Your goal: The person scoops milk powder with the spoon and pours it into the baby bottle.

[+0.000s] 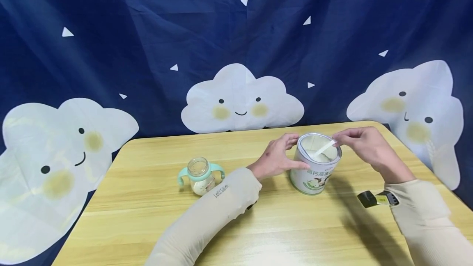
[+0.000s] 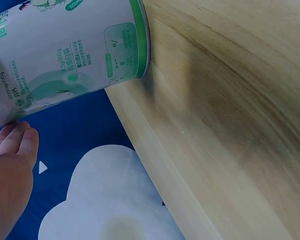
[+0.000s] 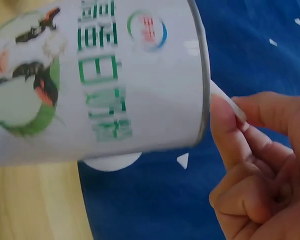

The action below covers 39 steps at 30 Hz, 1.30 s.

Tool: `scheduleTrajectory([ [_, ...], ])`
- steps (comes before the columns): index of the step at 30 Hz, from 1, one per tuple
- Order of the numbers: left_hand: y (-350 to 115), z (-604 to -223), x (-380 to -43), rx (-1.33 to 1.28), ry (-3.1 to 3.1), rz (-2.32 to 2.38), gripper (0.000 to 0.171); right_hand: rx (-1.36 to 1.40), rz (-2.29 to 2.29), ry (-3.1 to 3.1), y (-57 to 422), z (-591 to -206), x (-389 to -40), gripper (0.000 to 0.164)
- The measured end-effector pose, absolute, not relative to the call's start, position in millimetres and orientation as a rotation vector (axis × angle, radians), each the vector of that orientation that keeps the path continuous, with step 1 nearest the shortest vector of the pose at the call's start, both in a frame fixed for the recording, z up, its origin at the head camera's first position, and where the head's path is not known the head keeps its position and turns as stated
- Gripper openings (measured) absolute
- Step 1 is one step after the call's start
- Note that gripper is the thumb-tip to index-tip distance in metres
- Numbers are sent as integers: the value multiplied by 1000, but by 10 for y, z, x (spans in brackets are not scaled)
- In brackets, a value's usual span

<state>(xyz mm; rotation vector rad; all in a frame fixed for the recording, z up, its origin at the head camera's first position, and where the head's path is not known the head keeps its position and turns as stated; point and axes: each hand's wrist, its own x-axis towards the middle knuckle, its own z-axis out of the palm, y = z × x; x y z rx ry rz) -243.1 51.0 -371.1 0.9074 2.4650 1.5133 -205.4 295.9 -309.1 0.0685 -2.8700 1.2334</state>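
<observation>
A white and green milk powder can (image 1: 301, 177) stands without a lid on the right of the table, pale powder visible inside. My left hand (image 1: 275, 159) holds the can's upper left side, thumb in front and fingers behind. In the left wrist view, its fingertips (image 2: 27, 145) touch the can's wall. Between thumb and forefinger, my right hand (image 1: 366, 147) pinches the white handle of a scoop (image 1: 325, 148) at the can's right rim. The right wrist view shows the handle's end (image 3: 237, 111) in that pinch; the scoop's bowl is hidden in the can.
Left of the can, an uncapped baby bottle (image 1: 201, 182) with mint-green handles stands partly behind my left sleeve (image 1: 218, 202). Pale matter is in its lower part. The wooden table (image 1: 140, 204) ends at a blue curtain (image 1: 207, 24) printed with clouds.
</observation>
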Motion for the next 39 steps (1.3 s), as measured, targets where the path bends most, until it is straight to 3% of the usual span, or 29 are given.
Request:
scheduleTrajectory([
  [6, 504, -3701, -2428, 913, 2471, 1511, 87, -98, 1620, -2728, 3161, -3156, -2108, 15],
  [12, 499, -3692, -2418, 897, 2464, 1522, 87, -100, 1963, -2562, 3274, -3255, -2145, 29],
  [24, 386, -3659, -2389, 888, 2457, 1547, 87, -95, 2323, -2209, 3292, -3190, -2132, 28],
  [39, 68, -3609, -2394, 816, 2398, 1636, 83, -66, 2420, -2068, 3118, -3105, -2171, 27],
])
